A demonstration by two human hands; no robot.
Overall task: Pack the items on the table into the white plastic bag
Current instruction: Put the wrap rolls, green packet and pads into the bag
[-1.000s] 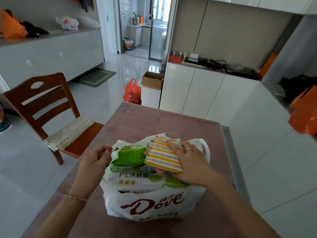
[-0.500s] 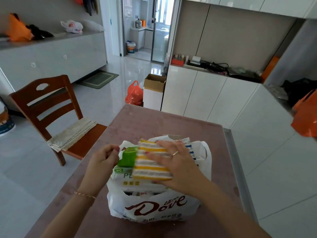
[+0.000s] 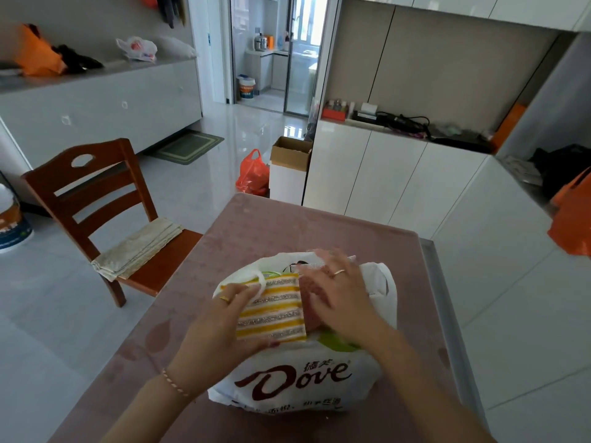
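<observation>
The white plastic bag [image 3: 287,382] with brown "Dove" lettering stands full on the pink table [image 3: 287,231]. A yellow and grey striped pack [image 3: 271,310] lies flat on top of the bag's contents. My left hand [image 3: 220,321] grips the pack's left edge together with the bag's left handle. My right hand [image 3: 339,298] presses palm down on a reddish pack [image 3: 311,302] beside the striped one, fingers spread. A green wrapper [image 3: 335,342] shows under my right wrist. The bag's right handle [image 3: 382,282] hangs loose.
A wooden chair [image 3: 96,199] with folded cloth on its seat stands left of the table. White cabinets [image 3: 383,174] rise behind and to the right. An orange bag [image 3: 252,175] and a cardboard box [image 3: 291,155] sit on the floor beyond the table.
The striped pack has shifted left and settled flat in the bag. My left hand came over to take its left edge. My right hand slid right onto the reddish pack.
</observation>
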